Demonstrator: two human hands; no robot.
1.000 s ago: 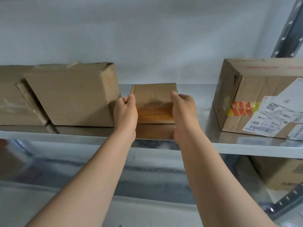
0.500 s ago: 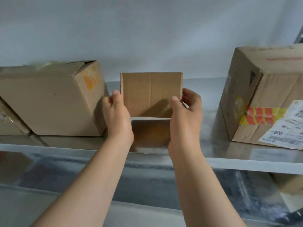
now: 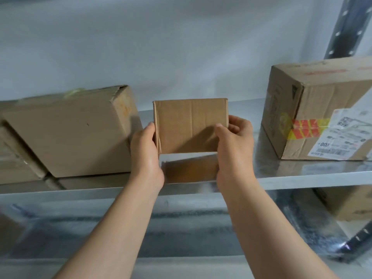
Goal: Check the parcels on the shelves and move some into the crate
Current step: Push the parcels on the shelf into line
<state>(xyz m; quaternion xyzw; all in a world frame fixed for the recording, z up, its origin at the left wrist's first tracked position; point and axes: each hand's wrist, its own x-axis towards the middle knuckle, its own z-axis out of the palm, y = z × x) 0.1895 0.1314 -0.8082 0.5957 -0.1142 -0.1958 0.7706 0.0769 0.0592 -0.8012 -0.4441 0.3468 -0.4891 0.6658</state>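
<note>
On the far left of the metal shelf (image 3: pixel 302 179) a worn cardboard box (image 3: pixel 12 158) sits partly out of view, and a larger plain box (image 3: pixel 68 133) stands just beside it, touching it, with a torn corner on its top flap

Next comes your left hand (image 3: pixel 147 158), thumb up along the left edge of the small parcel (image 3: pixel 191 125); the other fingers go behind the cardboard, so you grip it, though those fingers are hidden

You hold the small parcel upright between your two hands, in the gap between the larger plain box and the labelled box. Its flat brown face is turned toward you. Its lower edge hangs clear of the shelf, and its reflection shows in the metal beneath

Your right hand (image 3: pixel 233 152) holds the parcel's lower right corner, thumb pressed on the front face and fingers curled round the right edge

Further right, well apart from the parcel, a labelled box (image 3: pixel 314 105) rests on the shelf, with a strip of red and yellow tape (image 3: pixel 306 127) and a white shipping label (image 3: pixel 342 137) on its front. Behind it a grey perforated post (image 3: pixel 350 27) rises, and below the shelf another box (image 3: pixel 350 202) shows on the lower level
</note>
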